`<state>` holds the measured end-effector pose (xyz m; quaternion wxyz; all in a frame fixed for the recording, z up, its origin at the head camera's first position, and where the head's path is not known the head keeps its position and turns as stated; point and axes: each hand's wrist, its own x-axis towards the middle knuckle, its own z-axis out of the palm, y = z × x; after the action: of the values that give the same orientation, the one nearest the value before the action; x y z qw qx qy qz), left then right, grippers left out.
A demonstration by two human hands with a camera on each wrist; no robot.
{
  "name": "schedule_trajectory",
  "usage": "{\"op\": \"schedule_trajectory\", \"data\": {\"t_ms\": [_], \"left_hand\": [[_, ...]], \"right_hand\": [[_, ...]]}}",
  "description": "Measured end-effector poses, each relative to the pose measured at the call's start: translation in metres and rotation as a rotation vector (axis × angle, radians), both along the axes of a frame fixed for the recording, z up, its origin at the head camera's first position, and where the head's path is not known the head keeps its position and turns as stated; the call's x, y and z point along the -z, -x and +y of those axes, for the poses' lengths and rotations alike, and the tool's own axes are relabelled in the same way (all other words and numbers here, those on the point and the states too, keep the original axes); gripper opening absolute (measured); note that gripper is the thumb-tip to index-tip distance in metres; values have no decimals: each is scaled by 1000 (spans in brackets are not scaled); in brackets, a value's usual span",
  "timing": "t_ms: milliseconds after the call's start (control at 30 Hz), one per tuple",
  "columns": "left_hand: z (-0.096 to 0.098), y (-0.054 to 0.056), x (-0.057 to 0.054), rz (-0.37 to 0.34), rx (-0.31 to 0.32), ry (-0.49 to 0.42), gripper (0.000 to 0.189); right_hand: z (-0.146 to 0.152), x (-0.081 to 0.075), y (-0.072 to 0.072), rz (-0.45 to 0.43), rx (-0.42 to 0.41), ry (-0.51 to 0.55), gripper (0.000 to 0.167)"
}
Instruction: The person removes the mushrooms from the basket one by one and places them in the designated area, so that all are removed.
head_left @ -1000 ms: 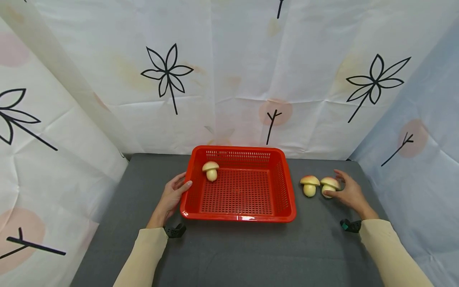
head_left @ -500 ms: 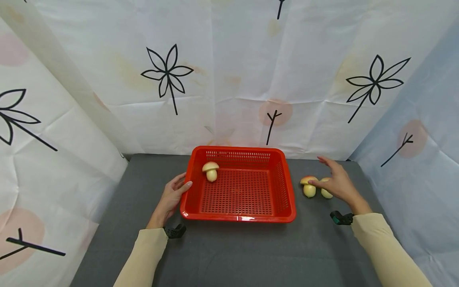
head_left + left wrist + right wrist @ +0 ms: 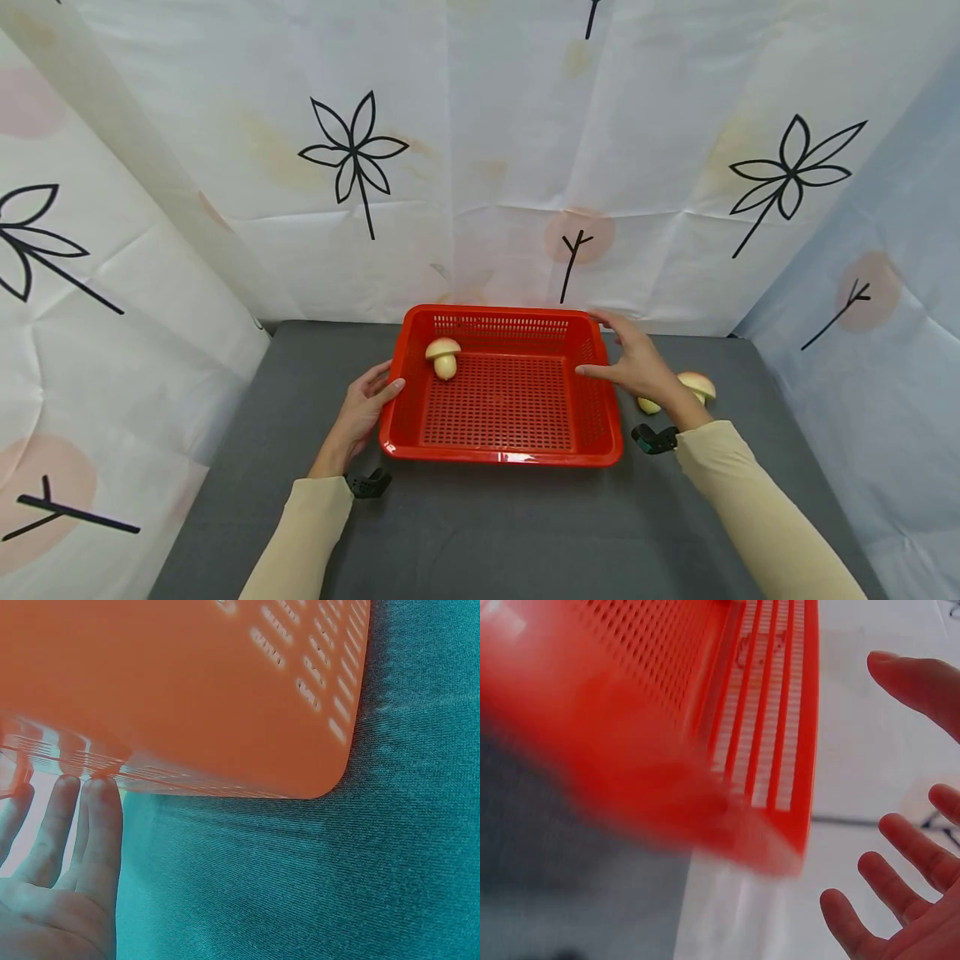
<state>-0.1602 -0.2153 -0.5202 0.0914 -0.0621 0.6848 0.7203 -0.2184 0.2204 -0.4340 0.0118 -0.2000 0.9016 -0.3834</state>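
A red plastic basket (image 3: 498, 454) with slotted walls stands on the grey table. Inside it, near the left wall, lies a toy mushroom (image 3: 444, 358) with a pale cap and stem. My left hand (image 3: 363, 408) holds the basket's left rim, thumb over the edge and fingers (image 3: 101, 825) against the outer wall. Over the right rim hovers my right hand (image 3: 633, 362), thumb and fingers spread, holding nothing. Behind it, on the table, are two more mushrooms: a stem end (image 3: 648, 406) of one and the cap (image 3: 697, 385) of the other show beside my wrist.
The grey cloth-covered table (image 3: 480, 533) reaches back to a white patterned curtain (image 3: 487, 167). More curtain hangs on the left and right sides. A black band (image 3: 655, 439) sits at each wrist.
My right hand has left the mushrooms on the right and moved left to above the basket's right rim, fingers still spread. The left hand and the basket hold their place.
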Motion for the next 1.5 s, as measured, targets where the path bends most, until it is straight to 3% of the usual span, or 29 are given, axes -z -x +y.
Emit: {"op": "schedule_trajectory", "data": {"t_ms": [233,500,867,1033,1267,1500], "left_hand": [[1,1,-1,5,1,9,62],[1,-1,-2,-1,-7,11,63],[-1,1,2,-4,-4,12,65],[0,1,1,12,4,5,64],[0,0,1,18,16,-3,64],[-1,0,1,20,15,4,64]], "right_hand": [[-46,9,11,-25,-77,-4,91],[-98,34,24,-149,-136,0,87],[-166,63,36,-158,-155,-41,87],[-185,70,40,-154,-153,-109,89],[-203,70,43,-173,-130,-125,92],[-214,73,43,-135,-155,-188,92]]}}
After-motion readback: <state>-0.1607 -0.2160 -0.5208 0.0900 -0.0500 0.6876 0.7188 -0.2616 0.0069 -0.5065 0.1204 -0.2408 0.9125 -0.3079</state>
